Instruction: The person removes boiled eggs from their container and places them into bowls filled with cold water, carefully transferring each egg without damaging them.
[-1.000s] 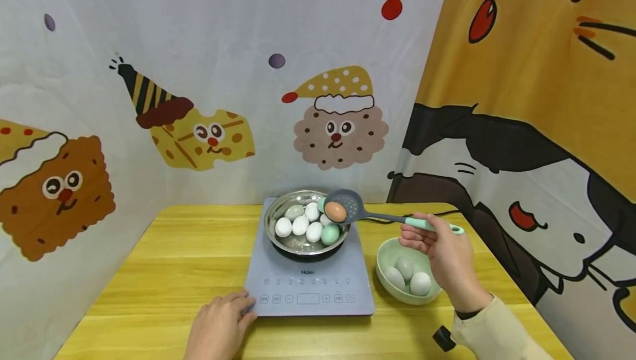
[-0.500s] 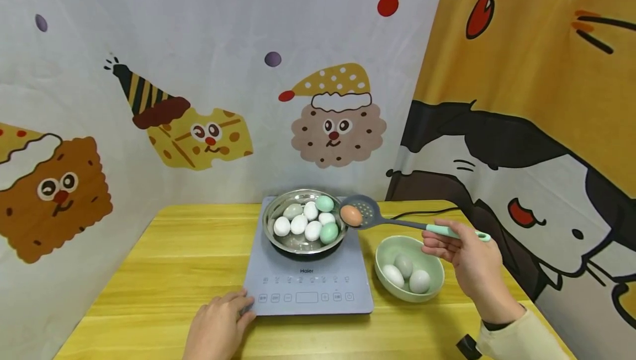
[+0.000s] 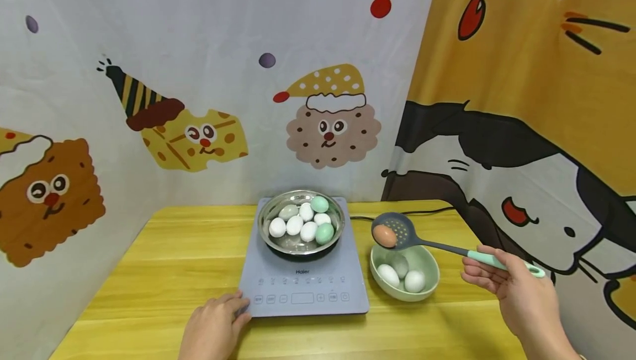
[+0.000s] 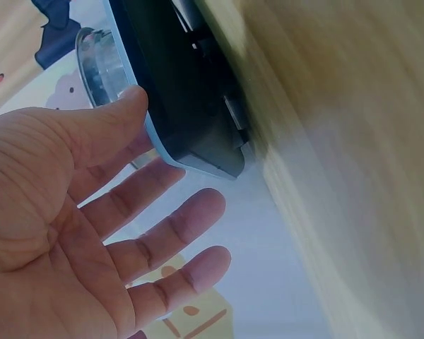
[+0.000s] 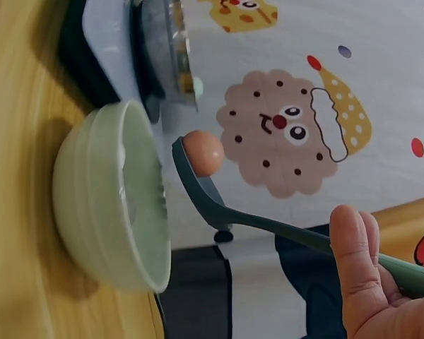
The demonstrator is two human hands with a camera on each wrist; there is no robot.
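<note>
My right hand (image 3: pixel 524 288) holds the skimmer (image 3: pixel 408 233); I'd best keep it level, lowering the brown egg (image 3: pixel 385 236) gently into the bowl (image 3: pixel 425 263).

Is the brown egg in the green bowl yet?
Out: the brown egg rests in the spoon; the right wrist view shows them apart from the bowl.

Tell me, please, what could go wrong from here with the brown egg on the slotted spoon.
The brown egg sits near the rim of the slotted spoon, so a tilt of the right hand might roll it off. If it drops into the green bowl, it could crack against the eggs lying there. The left hand touches a corner of the cooktop, so a push might jolt the steel pan.
</note>
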